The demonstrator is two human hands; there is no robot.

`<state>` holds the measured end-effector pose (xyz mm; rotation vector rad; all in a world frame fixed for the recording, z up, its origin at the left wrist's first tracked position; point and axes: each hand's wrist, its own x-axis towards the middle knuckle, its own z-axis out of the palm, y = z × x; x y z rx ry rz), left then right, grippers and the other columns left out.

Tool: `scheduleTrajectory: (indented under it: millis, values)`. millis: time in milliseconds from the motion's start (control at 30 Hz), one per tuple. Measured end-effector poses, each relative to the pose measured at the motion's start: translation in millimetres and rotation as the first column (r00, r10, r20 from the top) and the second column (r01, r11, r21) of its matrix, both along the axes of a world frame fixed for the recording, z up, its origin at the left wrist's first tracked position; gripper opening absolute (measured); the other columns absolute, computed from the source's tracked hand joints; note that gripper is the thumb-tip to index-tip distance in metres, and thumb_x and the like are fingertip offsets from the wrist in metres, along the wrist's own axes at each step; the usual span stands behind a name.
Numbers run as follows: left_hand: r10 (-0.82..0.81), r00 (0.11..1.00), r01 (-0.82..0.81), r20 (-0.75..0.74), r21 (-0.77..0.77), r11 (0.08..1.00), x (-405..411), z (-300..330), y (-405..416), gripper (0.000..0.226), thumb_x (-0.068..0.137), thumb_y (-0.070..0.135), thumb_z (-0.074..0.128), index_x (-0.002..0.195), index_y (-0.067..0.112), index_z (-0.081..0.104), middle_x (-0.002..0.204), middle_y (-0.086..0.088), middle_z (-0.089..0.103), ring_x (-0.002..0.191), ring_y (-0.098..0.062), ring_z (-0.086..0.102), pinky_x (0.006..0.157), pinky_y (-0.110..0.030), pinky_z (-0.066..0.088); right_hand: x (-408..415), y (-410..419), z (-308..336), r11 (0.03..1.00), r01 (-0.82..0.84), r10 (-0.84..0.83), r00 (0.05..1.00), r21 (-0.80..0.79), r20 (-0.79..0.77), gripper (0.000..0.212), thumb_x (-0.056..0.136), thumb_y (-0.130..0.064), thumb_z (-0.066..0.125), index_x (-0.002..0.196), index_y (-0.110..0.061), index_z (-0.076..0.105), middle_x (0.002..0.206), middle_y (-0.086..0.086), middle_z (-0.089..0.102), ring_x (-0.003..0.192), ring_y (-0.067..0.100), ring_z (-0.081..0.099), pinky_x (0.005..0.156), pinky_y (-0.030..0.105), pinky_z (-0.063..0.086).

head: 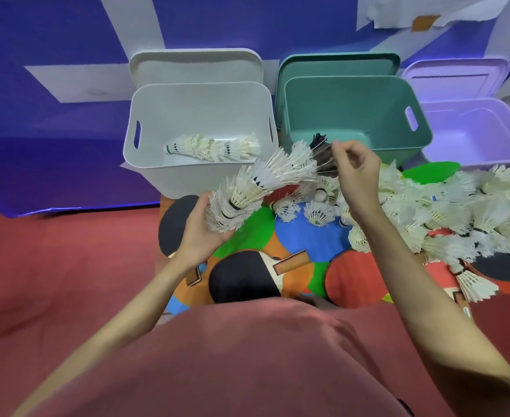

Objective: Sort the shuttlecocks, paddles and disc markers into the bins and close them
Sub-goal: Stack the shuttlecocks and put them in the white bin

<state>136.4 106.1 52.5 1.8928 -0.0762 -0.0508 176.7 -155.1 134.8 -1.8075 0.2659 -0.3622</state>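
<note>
Our left hand (pixel 201 233) grips the stack (pixel 259 183) by its base; its long axis rises rightward to our right hand (pixel 357 170), which pinches a dark shuttlecock (pixel 321 155) at the tip, beside the white bin (pixel 199 179).

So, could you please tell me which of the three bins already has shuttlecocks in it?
The white bin on the left: a nested row of shuttlecocks lies inside, unlike the others.

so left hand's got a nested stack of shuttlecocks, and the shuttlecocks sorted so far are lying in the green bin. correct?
Wrong bin. The head view shows the sorted shuttlecocks lying in the white bin, not the green bin, which holds none that can be seen. The rest holds: the left hand grips a nested stack of shuttlecocks.
</note>
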Motion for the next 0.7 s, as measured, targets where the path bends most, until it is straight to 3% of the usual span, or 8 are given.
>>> scheduleTrajectory:
  millis: [133,200,267,333,400,500,600,700]
  values:
    - [0.031,0.999,-0.033,0.042,0.038,0.999,12.3,9.7,10.7,0.057,0.067,0.022,0.081,0.118,0.018,0.054,0.107,0.005,0.066,0.099,-0.011,0.064,0.085,-0.028,0.051,5.9,7.4,4.5,0.992,-0.115,0.117,0.992,0.053,-0.036,0.032,0.097,-0.035,0.038,0.086,-0.02,0.064,0.084,-0.002,0.066,0.079,0.008,0.06,0.077,0.024,0.047]
    - [0.045,0.997,-0.049,0.064,0.053,0.997,24.4,23.4,16.2,0.056,0.07,0.016,0.082,0.119,0.013,0.055,0.107,0.002,0.067,0.095,-0.002,0.063,0.082,-0.021,0.049,11.7,11.8,6.3,0.965,-0.259,0.258,0.965,-0.028,-0.043,0.025,0.093,-0.038,0.044,0.089,-0.021,0.063,0.088,-0.002,0.063,0.083,0.008,0.056,0.078,0.023,0.044]
    - [0.052,0.993,-0.06,0.11,0.075,0.995,42.4,42.1,23.8,0.055,0.071,0.012,0.08,0.119,0.012,0.053,0.108,0.005,0.064,0.093,0.009,0.059,0.083,-0.01,0.044,24.1,17.1,6.7,0.936,-0.322,0.32,0.947,-0.139,-0.043,0.022,0.088,-0.034,0.055,0.089,-0.013,0.061,0.089,0.01,0.06,0.08,0.01,0.053,0.076,0.026,0.043]
    - [0.05,0.982,-0.074,0.18,0.126,0.989,65.8,61.8,35.1,0.059,0.068,0.019,0.075,0.121,0.008,0.052,0.112,0.001,0.06,0.098,0.004,0.057,0.089,-0.01,0.042,43.1,25.0,8.3,0.937,-0.279,0.287,0.958,-0.211,0.009,0.025,0.087,-0.031,0.058,0.082,-0.007,0.059,0.084,0.014,0.059,0.078,0.01,0.051,0.074,0.031,0.042]
    - [0.025,0.97,-0.085,0.244,0.239,0.967,92.8,79.6,47.7,0.059,0.068,0.014,0.073,0.123,0.004,0.053,0.117,-0.007,0.06,0.108,-0.011,0.055,0.095,-0.018,0.042,64.4,34.5,12.0,0.943,-0.233,0.243,0.97,-0.239,0.014,0.021,0.086,-0.032,0.059,0.07,-0.018,0.057,0.081,0.001,0.055,0.083,0.006,0.047,0.078,0.032,0.037]
    - [-0.017,0.965,-0.101,0.26,0.431,0.897,132.3,105.4,62.9,0.056,0.073,0.002,0.072,0.126,0.005,0.054,0.118,-0.007,0.058,0.108,-0.015,0.05,0.082,-0.014,0.035,97.2,49.0,13.7,0.942,-0.179,0.161,0.983,-0.284,-0.085,0.017,0.087,-0.033,0.063,0.084,-0.016,0.068,0.11,-0.007,0.045,0.111,0.009,0.033,0.089,0.022,0.021]
    - [-0.078,0.984,-0.019,0.16,0.526,0.85,168.6,110.9,78.5,0.055,0.074,0.003,0.07,0.125,0.011,0.052,0.117,-0.008,0.058,0.101,-0.027,0.055,0.066,-0.027,0.04,126.4,65.1,5.7,0.953,-0.21,0.189,0.975,-0.22,-0.113,0.021,0.087,-0.023,0.065,0.073,-0.006,0.066,0.094,0.005,0.054,0.094,0.012,0.043,0.08,0.018,0.032]
    - [-0.144,0.989,0.133,-0.028,0.597,0.791,192.0,95.7,91.4,0.04,0.075,0.002,0.069,0.11,0.01,0.052,0.093,-0.006,0.06,0.078,-0.026,0.058,0.048,-0.02,0.043,148.6,82.4,-12.1,0.962,-0.271,0.255,0.934,-0.031,-0.25,0.021,0.087,-0.009,0.06,0.069,0.0,0.065,0.069,0.005,0.059,0.068,0.013,0.05,0.062,0.025,0.039]
